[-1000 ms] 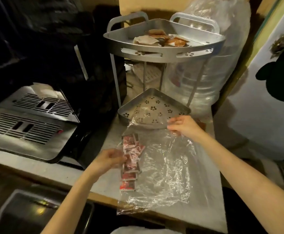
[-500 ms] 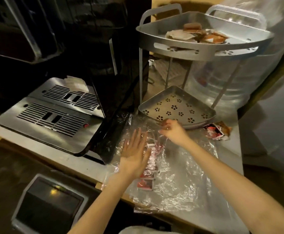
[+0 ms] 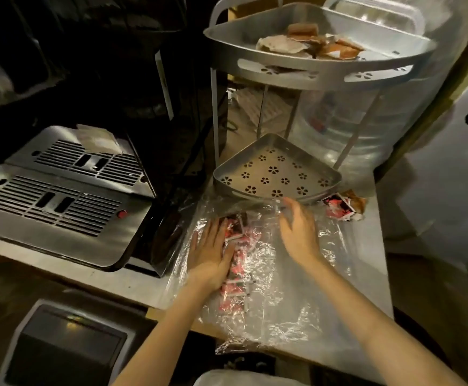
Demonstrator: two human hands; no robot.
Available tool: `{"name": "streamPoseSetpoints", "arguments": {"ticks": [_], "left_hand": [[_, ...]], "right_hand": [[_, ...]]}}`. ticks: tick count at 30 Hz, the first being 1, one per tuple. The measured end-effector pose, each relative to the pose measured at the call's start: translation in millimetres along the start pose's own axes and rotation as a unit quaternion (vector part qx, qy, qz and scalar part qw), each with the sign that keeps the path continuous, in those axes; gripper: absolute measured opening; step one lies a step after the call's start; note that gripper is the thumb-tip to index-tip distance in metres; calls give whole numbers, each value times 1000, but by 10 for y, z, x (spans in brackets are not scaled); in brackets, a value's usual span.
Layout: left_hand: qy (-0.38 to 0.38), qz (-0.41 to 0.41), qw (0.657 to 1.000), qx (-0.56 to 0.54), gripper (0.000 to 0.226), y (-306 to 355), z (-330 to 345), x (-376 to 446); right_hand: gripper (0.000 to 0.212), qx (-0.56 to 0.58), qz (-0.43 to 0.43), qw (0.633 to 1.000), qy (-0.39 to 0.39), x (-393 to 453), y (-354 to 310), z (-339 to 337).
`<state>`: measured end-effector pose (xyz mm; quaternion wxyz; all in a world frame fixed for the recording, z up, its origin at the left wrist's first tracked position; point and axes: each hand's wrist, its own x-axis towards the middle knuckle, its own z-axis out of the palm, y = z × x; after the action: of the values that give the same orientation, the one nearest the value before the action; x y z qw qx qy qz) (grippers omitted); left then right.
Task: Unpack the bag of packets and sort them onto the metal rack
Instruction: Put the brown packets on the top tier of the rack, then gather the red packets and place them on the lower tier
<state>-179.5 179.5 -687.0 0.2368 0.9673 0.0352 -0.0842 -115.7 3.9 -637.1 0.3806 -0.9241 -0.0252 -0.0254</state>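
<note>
Countertop (image 3: 366, 324) centre-frame: crinkly clear bag (image 3: 277, 296) veils red packets (image 3: 237, 263); left hand (image 3: 209, 252) flat, splayed; right hand (image 3: 299, 232) loose, holding nothing, below perforated metal rack (image 3: 277, 174).

The counter (image 3: 377, 246) bears the rack (image 3: 277, 174), plastic bag (image 3: 283, 296), loose packets (image 3: 338, 208).

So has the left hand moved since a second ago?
Yes. The left hand was curled at the packets' near end; now it lies flat on them, closer to the rack's lower tray.

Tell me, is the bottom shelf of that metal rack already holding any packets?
No, the bottom shelf shows only its bare flower-shaped holes, while the red packets lie in the clear plastic bag.
</note>
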Motion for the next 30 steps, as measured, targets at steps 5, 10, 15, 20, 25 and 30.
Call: {"name": "streamPoseSetpoints", "arguments": {"ticks": [5,10,15,20,25,30], "left_hand": [[-41,-22,999,-7,61,-17,-30,78],[-29,-29,998,55,60,128,-264,134],[71,-17,997,12,55,480,-283,73],[60,105,989,83,63,735,-26,-136],[15,89,990,112,67,725,164,-136],[7,88,989,122,58,695,166,-103]], "right_hand": [[38,-94,-42,995,0,-171,277,-245],[43,-133,-5,991,-18,-292,496,-442],[59,-152,102,983,24,-378,659,-576],[72,-48,240,969,15,-412,687,-681],[37,181,321,927,-72,-373,665,-874],[9,197,324,912,-157,-323,628,-957]]}}
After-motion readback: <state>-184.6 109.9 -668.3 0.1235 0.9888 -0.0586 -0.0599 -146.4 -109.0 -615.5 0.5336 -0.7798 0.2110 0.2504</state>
